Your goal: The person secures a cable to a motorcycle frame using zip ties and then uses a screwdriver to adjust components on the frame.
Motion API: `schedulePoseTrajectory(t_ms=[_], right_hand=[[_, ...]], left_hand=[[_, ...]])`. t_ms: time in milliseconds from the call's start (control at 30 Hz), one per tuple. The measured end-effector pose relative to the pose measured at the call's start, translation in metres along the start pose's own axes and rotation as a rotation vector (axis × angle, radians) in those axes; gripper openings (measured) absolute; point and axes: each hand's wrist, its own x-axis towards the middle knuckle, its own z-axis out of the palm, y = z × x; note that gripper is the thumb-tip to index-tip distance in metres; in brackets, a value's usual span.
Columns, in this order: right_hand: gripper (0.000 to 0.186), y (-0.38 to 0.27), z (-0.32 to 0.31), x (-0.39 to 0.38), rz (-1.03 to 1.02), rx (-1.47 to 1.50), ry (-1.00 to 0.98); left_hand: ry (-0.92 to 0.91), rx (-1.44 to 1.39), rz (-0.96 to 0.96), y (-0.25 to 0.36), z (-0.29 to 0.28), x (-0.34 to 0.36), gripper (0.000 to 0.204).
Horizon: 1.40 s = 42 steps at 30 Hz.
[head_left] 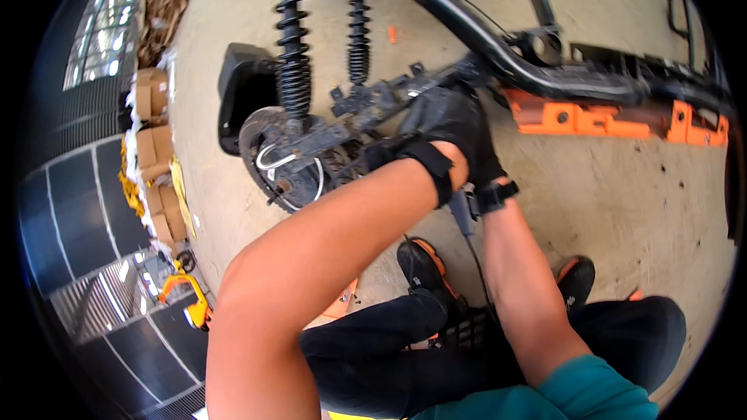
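Both my hands wear black gloves with wrist straps and meet at a dirty dark metal frame with a wheel at one end. My left hand is curled against the frame; its fingertips are hidden. Close beside it, my right hand is closed, mostly covered by the left wrist. From below the right hand sticks the grey grip of a corded tool, its dark cable running down between my legs. The tool's front end is hidden. Left of my hands is the small wheel, with a pale looped cable at its hub.
Two black coil-spring shock absorbers rise above the wheel. A thick black tube crosses overhead to the right, near orange panels. Behind the wheel sits a black plastic housing. Cardboard boxes line the left; my shoes are below.
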Motion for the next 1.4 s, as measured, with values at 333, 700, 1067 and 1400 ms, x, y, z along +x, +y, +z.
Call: schedulePoseTrajectory(t_ms=[333, 700, 1067, 1400], right_hand=[[0.051, -0.019, -0.004, 0.017, -0.071, 0.047, 0.040], [0.041, -0.035, -0.014, -0.017, 0.619, 0.205, 0.197], [0.036, -0.048, -0.010, 0.007, 0.475, 0.098, 0.152], [0.035, -0.050, -0.016, 0.024, 0.594, 0.249, 0.092]], left_hand=[[-0.021, 0.477, 0.167, -0.002, 0.009, 0.011, 0.024], [0.177, 0.526, 0.137, -0.019, 0.031, 0.010, 0.029], [0.105, 0.452, 0.153, -0.018, 0.016, 0.000, 0.033], [-0.082, 0.514, 0.107, -0.006, 0.001, -0.005, 0.031]])
